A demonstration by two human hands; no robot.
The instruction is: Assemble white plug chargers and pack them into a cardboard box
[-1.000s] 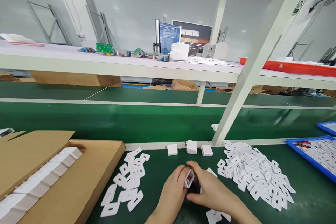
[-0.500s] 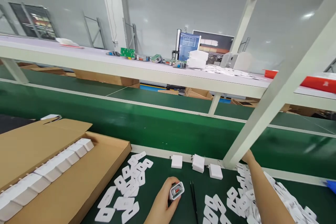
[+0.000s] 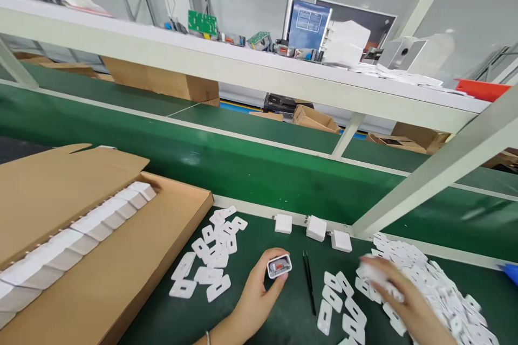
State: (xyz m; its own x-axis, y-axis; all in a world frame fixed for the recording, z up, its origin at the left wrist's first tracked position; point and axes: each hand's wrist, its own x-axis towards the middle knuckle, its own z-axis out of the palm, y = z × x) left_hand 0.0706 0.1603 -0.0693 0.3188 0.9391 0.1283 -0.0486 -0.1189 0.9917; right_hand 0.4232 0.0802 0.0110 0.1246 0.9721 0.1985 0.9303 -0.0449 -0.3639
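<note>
In my left hand [image 3: 265, 291] is a white plastic charger housing [image 3: 290, 265], gripped between thumb and fingers. Its open end faces me and shows grey and red parts inside. My right hand [image 3: 404, 296], smeared by motion, is over the left edge of a heap of white cover plates [image 3: 437, 285]. A white piece [image 3: 374, 273] is in its fingers, too blurred to tell its exact kind. Black tweezers [image 3: 309, 283] lie between the hands. Several loose white plates [image 3: 332, 297] lie just right of the tweezers.
More white plates [image 3: 216, 250] are spread left of my left hand. White charger blocks [image 3: 316, 228] stand along the bench's back edge. A cardboard box [image 3: 174, 221] with a row of white blocks [image 3: 101, 221] is on the left. A slanted post [image 3: 429, 183] rises behind my right hand.
My right hand has come back from behind the post toward me, with a white piece in its fingers. The left hand keeps the charger housing, its opening turned more toward me. The view has tilted down.
</note>
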